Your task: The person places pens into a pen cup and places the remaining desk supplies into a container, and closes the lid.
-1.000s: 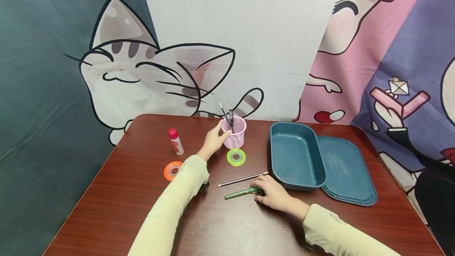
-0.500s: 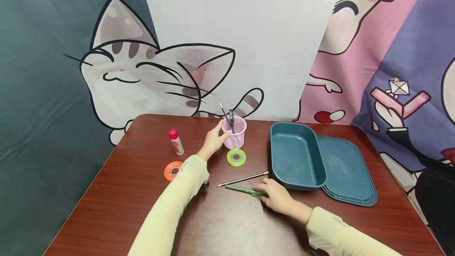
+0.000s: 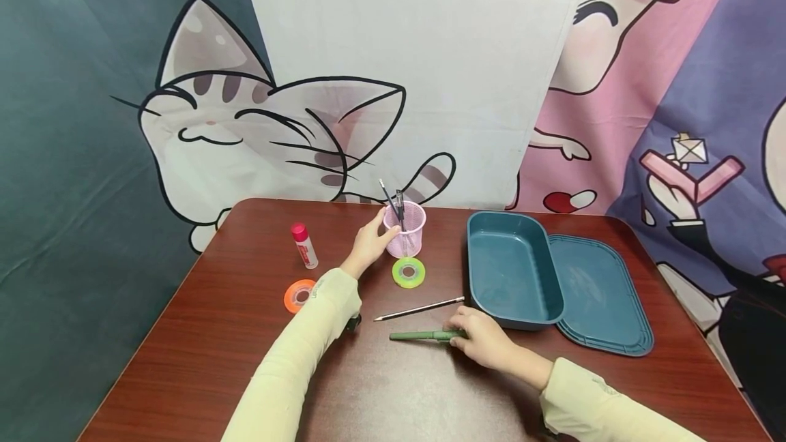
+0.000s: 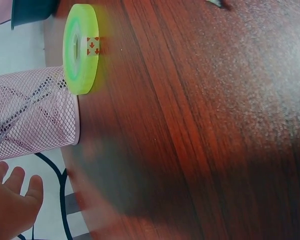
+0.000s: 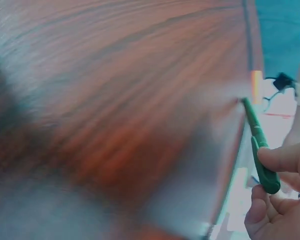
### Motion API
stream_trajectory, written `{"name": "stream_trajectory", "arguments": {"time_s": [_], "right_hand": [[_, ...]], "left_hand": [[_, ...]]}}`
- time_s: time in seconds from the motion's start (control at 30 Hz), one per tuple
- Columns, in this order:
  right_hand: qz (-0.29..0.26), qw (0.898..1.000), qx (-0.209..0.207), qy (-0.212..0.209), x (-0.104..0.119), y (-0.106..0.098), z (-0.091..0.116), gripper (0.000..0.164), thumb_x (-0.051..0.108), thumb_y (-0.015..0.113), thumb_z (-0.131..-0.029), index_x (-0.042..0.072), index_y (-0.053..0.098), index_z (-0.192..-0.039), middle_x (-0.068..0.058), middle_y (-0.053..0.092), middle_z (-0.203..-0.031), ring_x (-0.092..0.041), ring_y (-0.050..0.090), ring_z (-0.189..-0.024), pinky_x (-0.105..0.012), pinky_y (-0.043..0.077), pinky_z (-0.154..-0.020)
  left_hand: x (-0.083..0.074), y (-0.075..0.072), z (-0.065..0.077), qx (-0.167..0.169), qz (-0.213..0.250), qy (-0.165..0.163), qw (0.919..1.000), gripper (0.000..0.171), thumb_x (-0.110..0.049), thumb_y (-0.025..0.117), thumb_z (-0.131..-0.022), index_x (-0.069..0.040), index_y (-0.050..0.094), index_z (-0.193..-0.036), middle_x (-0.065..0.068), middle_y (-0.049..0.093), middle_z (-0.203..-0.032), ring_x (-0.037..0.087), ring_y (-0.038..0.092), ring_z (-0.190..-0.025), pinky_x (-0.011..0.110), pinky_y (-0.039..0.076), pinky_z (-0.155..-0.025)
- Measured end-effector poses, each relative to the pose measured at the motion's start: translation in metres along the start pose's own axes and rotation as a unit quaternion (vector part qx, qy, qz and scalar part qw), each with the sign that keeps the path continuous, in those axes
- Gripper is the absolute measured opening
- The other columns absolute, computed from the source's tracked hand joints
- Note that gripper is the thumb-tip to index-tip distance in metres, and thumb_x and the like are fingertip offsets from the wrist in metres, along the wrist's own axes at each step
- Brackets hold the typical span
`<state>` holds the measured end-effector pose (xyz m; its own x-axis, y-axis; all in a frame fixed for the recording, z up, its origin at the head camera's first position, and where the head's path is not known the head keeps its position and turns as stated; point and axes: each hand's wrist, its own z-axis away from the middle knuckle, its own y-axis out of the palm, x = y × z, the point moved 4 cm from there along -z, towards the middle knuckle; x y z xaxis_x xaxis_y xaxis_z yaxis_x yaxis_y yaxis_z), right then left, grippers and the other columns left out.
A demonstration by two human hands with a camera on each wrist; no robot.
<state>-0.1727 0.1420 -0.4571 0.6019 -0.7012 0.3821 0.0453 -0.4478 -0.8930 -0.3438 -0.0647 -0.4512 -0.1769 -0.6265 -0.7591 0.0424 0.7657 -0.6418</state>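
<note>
My left hand point(image 3: 367, 243) grips the side of a pink mesh pen cup point(image 3: 415, 236), thumb at the front. A pencil point(image 3: 388, 198) and a black pen point(image 3: 400, 207) stand in the cup. In the left wrist view, the fingertips lie along the cup's mesh point(image 4: 35, 110). My right hand point(image 3: 485, 341) pinches a green pen point(image 3: 420, 336) by its clip end, with the other end pointing left. The right wrist view shows the thumb over the green pen point(image 5: 255, 127). Just beyond it on the table lies a pencil point(image 3: 420, 309).
A lime tape roll point(image 3: 408, 262) rests in front of the cup. On the left are a glue stick point(image 3: 305, 249) and an orange tape roll point(image 3: 291, 297), partly behind the left sleeve. At right stands a blue container point(image 3: 516, 268) beside its lid point(image 3: 604, 295).
The green pen has turned in my right hand and now lies nearly level in the head view. My right hand has shifted slightly right; my left hand stays at the cup.
</note>
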Motion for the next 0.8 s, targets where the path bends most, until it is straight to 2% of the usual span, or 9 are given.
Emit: {"name": "stream_trajectory", "arguments": {"time_s": [0.2, 0.4, 0.43, 0.5, 0.63, 0.8], "right_hand": [[-0.078, 0.997, -0.015, -0.003, 0.006, -0.025, -0.007, 0.012, 0.004, 0.070, -0.069, 0.013, 0.066, -0.077, 0.007, 0.057, -0.076, -0.005, 0.052, -0.072, -0.021, 0.044, -0.063], [-0.171, 0.983, -0.037, 0.048, 0.001, -0.050, -0.018, 0.012, 0.001, 0.069, -0.070, 0.011, 0.068, -0.077, 0.003, 0.061, -0.079, -0.005, 0.053, -0.073, -0.019, 0.045, -0.061], [-0.180, 0.981, -0.041, 0.059, 0.000, -0.054, -0.021, 0.012, 0.001, 0.069, -0.071, 0.011, 0.068, -0.078, 0.003, 0.062, -0.079, -0.004, 0.052, -0.073, -0.018, 0.045, -0.061], [-0.186, 0.979, -0.052, 0.071, -0.003, -0.063, -0.025, 0.012, 0.002, 0.070, -0.071, 0.012, 0.068, -0.078, 0.002, 0.062, -0.079, -0.004, 0.052, -0.072, -0.018, 0.046, -0.061], [-0.189, 0.975, -0.070, 0.089, -0.008, -0.082, -0.036, 0.011, 0.002, 0.070, -0.071, 0.010, 0.069, -0.079, -0.001, 0.063, -0.078, -0.002, 0.051, -0.068, -0.018, 0.046, -0.058], [-0.179, 0.973, -0.083, 0.119, -0.015, -0.103, -0.047, 0.009, 0.004, 0.068, -0.073, 0.006, 0.069, -0.082, -0.005, 0.063, -0.079, -0.003, 0.046, -0.059, -0.018, 0.042, -0.051]], "left_hand": [[0.001, 0.000, -0.001, -0.005, -0.006, 0.005, 1.0000, 0.062, -0.037, 0.053, -0.087, -0.014, 0.028, -0.139, 0.010, 0.040, -0.137, 0.028, 0.040, -0.124, 0.041, 0.030, -0.103], [0.004, 0.001, -0.002, -0.004, 0.017, 0.008, 0.9998, 0.064, -0.040, 0.053, -0.086, -0.015, 0.029, -0.139, 0.010, 0.039, -0.138, 0.029, 0.038, -0.124, 0.043, 0.029, -0.103], [0.004, 0.001, -0.002, -0.012, 0.015, 0.017, 0.9997, 0.064, -0.044, 0.051, -0.085, -0.016, 0.029, -0.139, 0.010, 0.040, -0.137, 0.029, 0.040, -0.123, 0.042, 0.031, -0.102], [0.006, 0.001, -0.002, -0.010, 0.022, 0.018, 0.9995, 0.066, -0.048, 0.050, -0.084, -0.019, 0.028, -0.139, 0.009, 0.039, -0.138, 0.028, 0.039, -0.124, 0.042, 0.030, -0.103], [0.004, 0.000, -0.001, -0.013, 0.016, 0.025, 0.9995, 0.065, -0.045, 0.051, -0.085, -0.017, 0.029, -0.139, 0.009, 0.039, -0.138, 0.028, 0.040, -0.124, 0.041, 0.031, -0.102], [0.000, -0.001, 0.000, -0.003, -0.004, 0.005, 1.0000, 0.062, -0.037, 0.053, -0.086, -0.015, 0.028, -0.139, 0.009, 0.040, -0.137, 0.028, 0.040, -0.124, 0.041, 0.031, -0.102]]}}
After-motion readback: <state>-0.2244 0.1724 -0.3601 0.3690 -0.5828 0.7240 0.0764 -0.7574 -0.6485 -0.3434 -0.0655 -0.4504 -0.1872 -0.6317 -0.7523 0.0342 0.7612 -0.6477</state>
